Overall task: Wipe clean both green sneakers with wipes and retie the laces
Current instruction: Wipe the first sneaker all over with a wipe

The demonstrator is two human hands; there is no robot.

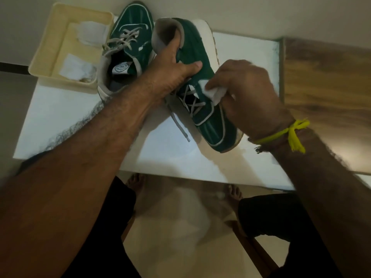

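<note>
Two green sneakers are on the white table [172, 157]. One sneaker [130, 55] stands at the back, toe pointing away, laces loose. The other sneaker [200, 77] is tilted on its side, toe toward me, held above the table. My left hand [172, 71] grips it at the heel opening, thumb along the green side. My right hand [247, 91] pinches a crumpled white wipe [212, 92] and presses it on the upper beside the grey laces. One lace end [180, 127] hangs down toward the table.
A cream plastic tray [48, 47] at the back left holds used crumpled wipes [78, 67]. A wooden surface [325, 87] lies to the right of the table. My bare feet [136, 183] show on the floor below the table's near edge.
</note>
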